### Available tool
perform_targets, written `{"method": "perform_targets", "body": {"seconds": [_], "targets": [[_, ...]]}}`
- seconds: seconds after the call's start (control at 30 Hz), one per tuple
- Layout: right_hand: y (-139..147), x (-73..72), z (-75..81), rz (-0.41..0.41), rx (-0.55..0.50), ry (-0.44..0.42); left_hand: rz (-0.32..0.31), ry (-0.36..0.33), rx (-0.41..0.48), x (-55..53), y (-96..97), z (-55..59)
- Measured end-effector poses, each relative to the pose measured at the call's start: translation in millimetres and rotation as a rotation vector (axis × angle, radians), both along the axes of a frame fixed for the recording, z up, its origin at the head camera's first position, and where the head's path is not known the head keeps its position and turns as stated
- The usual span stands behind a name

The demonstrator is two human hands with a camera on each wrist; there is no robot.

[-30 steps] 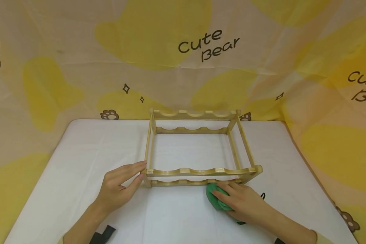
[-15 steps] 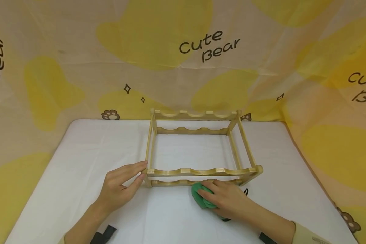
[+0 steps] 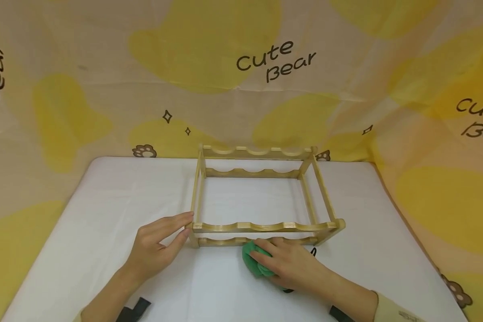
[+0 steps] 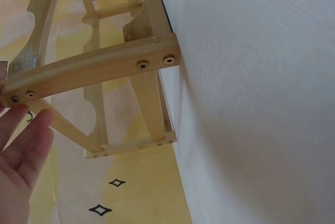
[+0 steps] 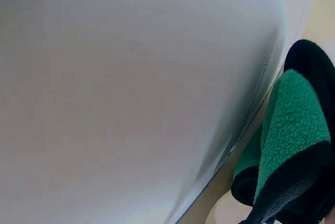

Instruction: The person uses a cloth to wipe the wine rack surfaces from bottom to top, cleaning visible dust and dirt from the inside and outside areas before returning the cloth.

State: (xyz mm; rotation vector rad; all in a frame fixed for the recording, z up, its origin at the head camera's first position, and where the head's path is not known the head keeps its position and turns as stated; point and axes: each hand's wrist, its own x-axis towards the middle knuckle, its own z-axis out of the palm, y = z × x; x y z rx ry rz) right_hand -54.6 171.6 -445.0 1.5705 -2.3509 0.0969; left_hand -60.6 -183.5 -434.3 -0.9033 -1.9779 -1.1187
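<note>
While the left hand (image 3: 157, 246) touches the near-left corner of a wooden rack (image 3: 261, 228), at its eight o'clock, the right hand (image 3: 295, 266) grips a green cloth (image 3: 254, 259) at six o'clock. Both hands are well apart, the left with thumb and fingers fairly straight against the corner, the right with fingers bent over the bunched cloth — its front end showing past the fingertips. Upright on a white table (image 3: 96, 232), the rack stands near the middle, its far side close to the twelve o'clock edge. Scalloped rails run along its near and far sides, an upper and a lower one each, and the cloth sits right beside the lower near rail; whether they touch is hard to tell. Metal fasteners (image 4: 143, 65) show in the rack's end board from the left wrist. From the right wrist, the cloth's fuzzy green face and black edging lie at four o'clock. A pale sleeve (image 3: 390, 308) enters between four and five. Beyond the table, from nine round to three — a yellow-patched curtain (image 3: 209, 44) with "Cute Bear" lettering.
</note>
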Motion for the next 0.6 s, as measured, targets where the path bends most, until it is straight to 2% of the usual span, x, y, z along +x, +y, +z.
{"method": "perform_targets", "body": {"seconds": [0.23, 0.6], "targets": [[-11, -3.8, -0.2, 0.012, 0.031, -0.006, -0.011, -0.013, 0.011, 0.2, 0.1, 0.2], [-48, -7.3, 5.2, 0.026, 0.084, 0.022, 0.002, -0.023, 0.011, 2.1, -0.9, 0.5]]}}
